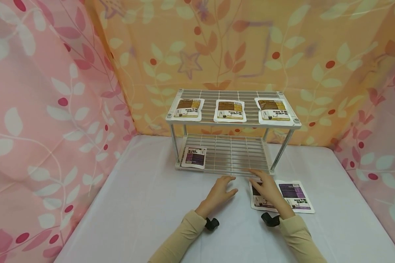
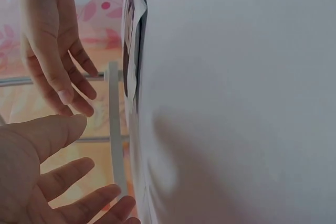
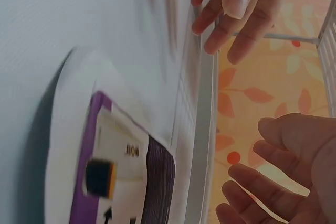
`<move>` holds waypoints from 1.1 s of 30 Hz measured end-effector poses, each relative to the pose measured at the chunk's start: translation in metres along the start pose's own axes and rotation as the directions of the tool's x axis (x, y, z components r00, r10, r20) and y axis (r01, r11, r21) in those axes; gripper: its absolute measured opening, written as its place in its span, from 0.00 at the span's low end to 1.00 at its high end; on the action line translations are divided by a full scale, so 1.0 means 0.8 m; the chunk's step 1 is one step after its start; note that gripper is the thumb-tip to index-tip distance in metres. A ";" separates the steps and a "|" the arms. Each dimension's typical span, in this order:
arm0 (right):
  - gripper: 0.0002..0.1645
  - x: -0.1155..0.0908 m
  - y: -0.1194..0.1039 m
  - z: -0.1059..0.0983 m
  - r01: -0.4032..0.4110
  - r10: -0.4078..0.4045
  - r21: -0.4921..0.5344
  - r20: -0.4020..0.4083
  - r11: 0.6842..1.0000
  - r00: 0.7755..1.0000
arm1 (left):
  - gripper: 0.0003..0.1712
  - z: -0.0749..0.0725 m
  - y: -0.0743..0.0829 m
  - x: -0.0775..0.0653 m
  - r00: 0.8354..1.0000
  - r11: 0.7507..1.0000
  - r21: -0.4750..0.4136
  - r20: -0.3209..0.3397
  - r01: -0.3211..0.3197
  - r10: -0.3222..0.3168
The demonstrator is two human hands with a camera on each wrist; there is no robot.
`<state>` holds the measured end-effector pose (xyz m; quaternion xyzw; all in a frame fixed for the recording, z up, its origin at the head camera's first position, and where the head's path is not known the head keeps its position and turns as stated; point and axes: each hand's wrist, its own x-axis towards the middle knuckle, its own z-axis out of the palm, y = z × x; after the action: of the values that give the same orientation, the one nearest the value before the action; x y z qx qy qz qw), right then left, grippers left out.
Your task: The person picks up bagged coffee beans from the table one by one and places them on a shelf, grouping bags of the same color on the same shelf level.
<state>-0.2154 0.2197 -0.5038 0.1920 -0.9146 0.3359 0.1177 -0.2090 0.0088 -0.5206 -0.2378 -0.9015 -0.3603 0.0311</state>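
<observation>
My left hand (image 1: 218,193) hovers in front of the rack, fingers spread and nothing in them. My right hand (image 1: 269,189) is over the left one of two flat packets on the table, also with parted fingers and no hold on anything. That dark-labelled packet (image 1: 257,199) is partly hidden by the hand and wrist. Beside it on the right lies a purple-labelled packet (image 1: 296,197), seen close up as a purple packet (image 3: 121,156) in the right wrist view. On the lower shelf's left end lies another purple packet (image 1: 194,157).
A two-tier white wire rack (image 1: 232,123) stands at the back of the white-covered table (image 1: 135,204). Three brown-and-yellow packets, left (image 1: 188,109), middle (image 1: 230,110) and right (image 1: 274,110), lie along its top shelf. Patterned cloth (image 1: 214,44) hangs behind and at both sides.
</observation>
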 end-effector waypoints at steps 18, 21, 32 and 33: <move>0.25 -0.034 0.028 -0.034 -0.060 0.059 -0.046 -0.021 0.997 0.998 | 0.27 0.029 0.029 0.008 0.995 1.000 -0.012 0.100 -0.009 0.010; 0.26 -0.038 0.027 -0.040 -0.061 0.060 -0.063 -0.023 0.996 0.998 | 0.27 0.036 0.030 0.009 0.994 1.000 -0.011 0.107 -0.009 0.010; 0.28 -0.054 0.037 -0.054 -0.145 0.148 -0.115 0.018 0.983 0.989 | 0.28 0.043 0.042 0.011 0.991 1.000 0.007 0.129 0.018 -0.018; 0.28 -0.055 0.038 -0.054 -0.157 0.161 -0.113 0.025 0.981 0.987 | 0.28 0.044 0.043 0.011 0.991 1.000 0.011 0.135 0.022 -0.024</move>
<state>-0.1848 0.2815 -0.5037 0.1174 -0.9461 0.2897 0.0852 -0.1975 0.0573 -0.5225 -0.2511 -0.9059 -0.3394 -0.0329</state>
